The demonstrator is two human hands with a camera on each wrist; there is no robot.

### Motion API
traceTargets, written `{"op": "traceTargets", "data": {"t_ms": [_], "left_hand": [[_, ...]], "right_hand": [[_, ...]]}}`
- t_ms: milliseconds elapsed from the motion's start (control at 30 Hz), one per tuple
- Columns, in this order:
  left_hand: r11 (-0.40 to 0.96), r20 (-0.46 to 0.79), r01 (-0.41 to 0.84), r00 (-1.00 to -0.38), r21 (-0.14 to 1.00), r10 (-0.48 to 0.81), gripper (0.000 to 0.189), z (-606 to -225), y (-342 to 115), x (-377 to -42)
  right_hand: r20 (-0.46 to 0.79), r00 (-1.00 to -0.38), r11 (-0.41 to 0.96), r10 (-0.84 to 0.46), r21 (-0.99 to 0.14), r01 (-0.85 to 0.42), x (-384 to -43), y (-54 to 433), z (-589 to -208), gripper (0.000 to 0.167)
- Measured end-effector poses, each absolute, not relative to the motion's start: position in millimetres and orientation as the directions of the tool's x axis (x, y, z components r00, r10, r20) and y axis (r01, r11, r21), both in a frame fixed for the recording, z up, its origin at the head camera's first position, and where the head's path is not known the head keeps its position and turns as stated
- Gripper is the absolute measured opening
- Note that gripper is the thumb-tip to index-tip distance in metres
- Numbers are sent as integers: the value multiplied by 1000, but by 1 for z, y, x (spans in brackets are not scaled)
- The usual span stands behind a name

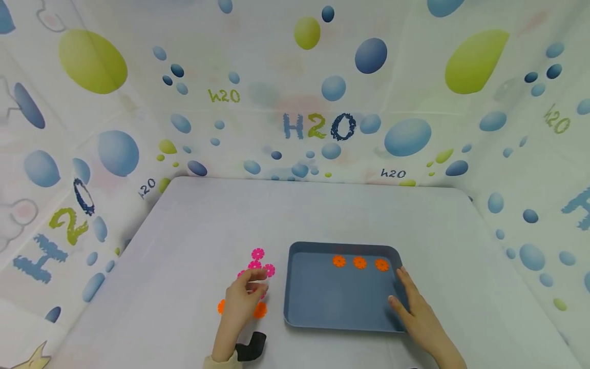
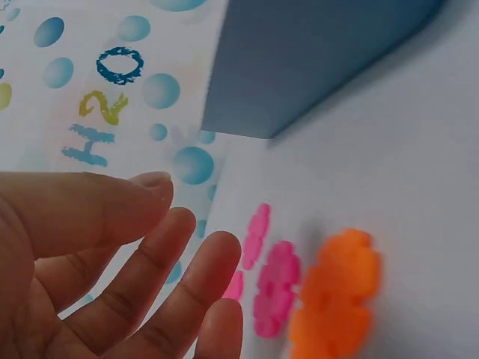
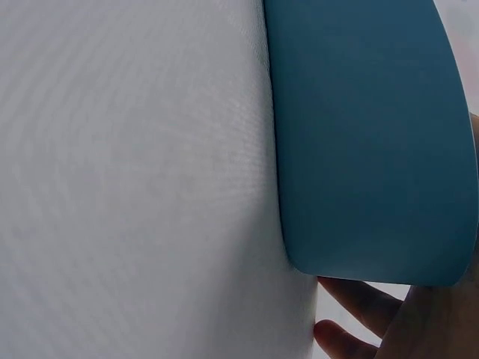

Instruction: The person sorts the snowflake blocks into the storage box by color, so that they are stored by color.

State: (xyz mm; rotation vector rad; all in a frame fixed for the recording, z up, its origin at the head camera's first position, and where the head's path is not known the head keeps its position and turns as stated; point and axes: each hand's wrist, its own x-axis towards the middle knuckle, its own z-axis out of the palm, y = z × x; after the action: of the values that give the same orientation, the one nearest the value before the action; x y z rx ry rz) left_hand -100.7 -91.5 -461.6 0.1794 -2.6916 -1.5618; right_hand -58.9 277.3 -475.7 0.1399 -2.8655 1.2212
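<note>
My left hand [image 1: 243,300] is over the pink flower-shaped pieces [image 1: 258,253], fingers loosely bent. In the left wrist view a gap shows between its thumb [image 2: 97,209] and fingers, with nothing held. Orange flower-shaped pieces [image 1: 260,310] lie by this hand, partly hidden under it. A blue-grey tray [image 1: 341,326] sits to the right, with three orange flower pieces [image 1: 360,263] in a row along its far side. At the tray's right edge is my right hand [image 1: 421,318], fingers extended along the rim and thumb over the inside. The right wrist view shows fingers [image 3: 352,303] by the tray's corner.
A white cloth covers the table [image 1: 230,215]. Behind and at the sides hangs a white curtain [image 1: 267,61] printed with blue and green drops and "H2O" lettering. A black strap-like piece [image 1: 252,347] shows at the left wrist.
</note>
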Motion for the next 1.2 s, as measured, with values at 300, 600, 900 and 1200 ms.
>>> {"op": "traceTargets", "data": {"t_ms": [300, 600, 900, 1200], "left_hand": [[550, -66, -136, -987, 824, -146, 28, -473, -91, -86], [674, -88, -155, -987, 722, -133, 37, -475, -95, -70], [859, -91, -140, -990, 493, -109, 32, -464, -98, -67], [899, -147, -177, -981, 399, -128, 27, -457, -96, -69]], "right_hand": [[74, -995, 689, -73, -717, -104, -58, 278, -475, 68], [71, -995, 690, -76, -716, -104, -58, 278, -474, 68], [53, -996, 689, -71, -720, -87, -58, 278, -474, 68], [60, -996, 684, -72, -723, -93, -58, 278, -474, 68]]}}
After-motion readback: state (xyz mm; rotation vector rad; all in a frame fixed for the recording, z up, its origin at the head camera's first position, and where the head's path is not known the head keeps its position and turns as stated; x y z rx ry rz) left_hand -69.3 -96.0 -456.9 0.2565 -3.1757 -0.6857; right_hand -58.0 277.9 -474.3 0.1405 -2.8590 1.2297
